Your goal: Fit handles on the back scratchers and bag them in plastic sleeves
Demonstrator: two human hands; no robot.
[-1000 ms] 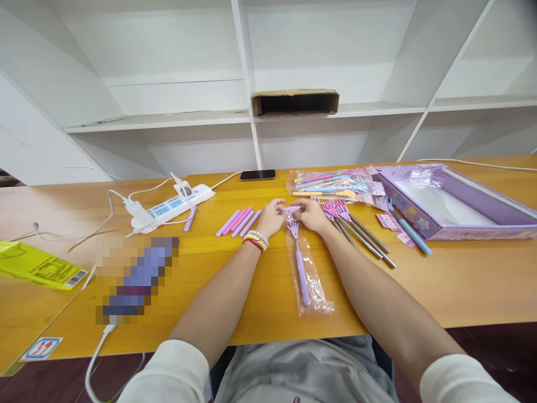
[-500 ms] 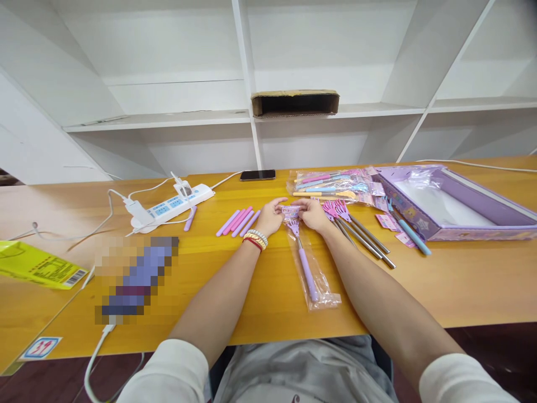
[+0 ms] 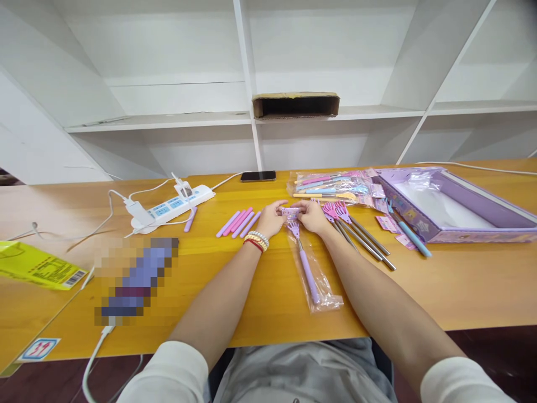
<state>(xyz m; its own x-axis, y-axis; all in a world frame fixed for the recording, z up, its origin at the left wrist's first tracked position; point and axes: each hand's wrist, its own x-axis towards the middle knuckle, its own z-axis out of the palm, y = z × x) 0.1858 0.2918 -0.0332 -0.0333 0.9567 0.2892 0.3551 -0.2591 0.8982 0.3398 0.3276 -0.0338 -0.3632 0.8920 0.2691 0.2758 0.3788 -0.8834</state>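
Observation:
A clear plastic bag lies on the table with a purple hand-shaped back scratcher inside, its handle toward me. My left hand pinches the left side of the bag's top, where a pink and purple card shows. On the right side of the same end, my right hand grips it with fingers closed. Beside my right hand lie several pink-headed scratchers with bare metal rods. Several pink and purple handle tubes rest left of my left hand.
Packed scratchers lie behind my right hand, near a purple box and a blue-handled scratcher. A power strip, cables, a black phone, a yellow packet and a pixelated object are around. White shelving holds a cardboard box.
Both hands stay at the bag's top with barely any movement. The bag's lower end has shifted very slightly to the right.

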